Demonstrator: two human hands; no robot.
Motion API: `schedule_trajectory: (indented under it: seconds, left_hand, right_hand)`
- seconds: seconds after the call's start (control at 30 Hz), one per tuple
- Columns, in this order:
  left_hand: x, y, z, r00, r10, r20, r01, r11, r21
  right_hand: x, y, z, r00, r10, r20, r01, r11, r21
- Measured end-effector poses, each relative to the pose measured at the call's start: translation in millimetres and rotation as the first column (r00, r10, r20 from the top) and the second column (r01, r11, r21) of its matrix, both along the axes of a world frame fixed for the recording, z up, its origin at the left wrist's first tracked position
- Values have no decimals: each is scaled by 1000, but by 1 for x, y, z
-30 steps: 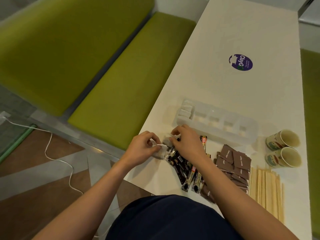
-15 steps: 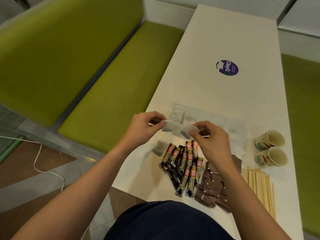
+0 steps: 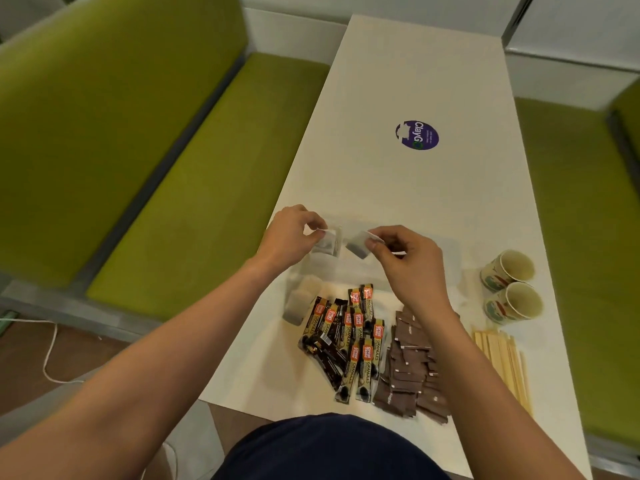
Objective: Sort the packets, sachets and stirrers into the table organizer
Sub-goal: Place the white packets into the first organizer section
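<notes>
**Grip state.** The left hand (image 3: 294,233) pinched the top edge of the left sachet (image 3: 325,244) between thumb and forefinger. The right hand (image 3: 410,263) pinched a corner of the right sachet (image 3: 359,247) the same way. Neither hand held anything else that could be seen.

**Position of the work.** Both sachets hung in the air, just beside each other but apart, above the 9 o'clock end of the table organizer (image 3: 445,254). The organizer was translucent and blurred, so its dividers and contents could not be read.

**Governing relation.**
- The left sachet hung toward 6 o'clock from its pinch, with its long axis near 12-to-6.
- The right sachet lay toward 8 o'clock from its pinch, tilted on a 1-to-7 axis.
- The organizer's long axis ran roughly 9-to-3, across both sachets.
- The left hand was nearer the end compartment.

**Assessment.** The left sachet was probably ready to be lowered first. The right sachet likely needed turning upright before it would drop in.

**Remaining stock.** More loose sachets (image 3: 300,301) lay at 7 o'clock from the hands, the coffee sticks (image 3: 349,337) and brown packets (image 3: 412,370) at 6 o'clock, and the stirrers (image 3: 502,362) at 4 o'clock, all unsorted on the table (image 3: 381,174).
</notes>
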State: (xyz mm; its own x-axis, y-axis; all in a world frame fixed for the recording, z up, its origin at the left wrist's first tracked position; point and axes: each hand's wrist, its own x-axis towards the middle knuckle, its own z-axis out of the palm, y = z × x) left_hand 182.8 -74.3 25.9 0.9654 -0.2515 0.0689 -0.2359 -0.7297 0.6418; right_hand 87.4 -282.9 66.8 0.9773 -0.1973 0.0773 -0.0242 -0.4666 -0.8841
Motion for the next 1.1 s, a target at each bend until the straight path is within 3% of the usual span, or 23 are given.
schedule_trajectory:
  seconds: [0.17,0.43,0.53,0.7,0.93,1.1]
  left_hand:
    - [9,-5,-2,1000,27,-10,-26,996,86]
    - [23,-7,7,988,-20,-152,44,987,154]
    - [25,3,15,971,-78,-225,98,992,79]
    - [19,19,23,970,2,-243,-38,989,-142]
    - [1,29,13,978,41,-206,-80,979,-187]
    - [-9,21,0,995,-34,-96,24,994,-110]
  right_hand:
    - [30,13,-6,997,73,-18,-74,995,-64]
    - [73,28,-27,969,174,-176,-209,956,-206]
    - [79,29,-32,963,167,-211,-215,951,-224]
    - [84,35,-43,954,169,-249,-235,935,-266]
    - [81,44,-48,977,123,-174,-193,858,-476]
    - [67,32,-37,995,36,-90,-60,955,-292]
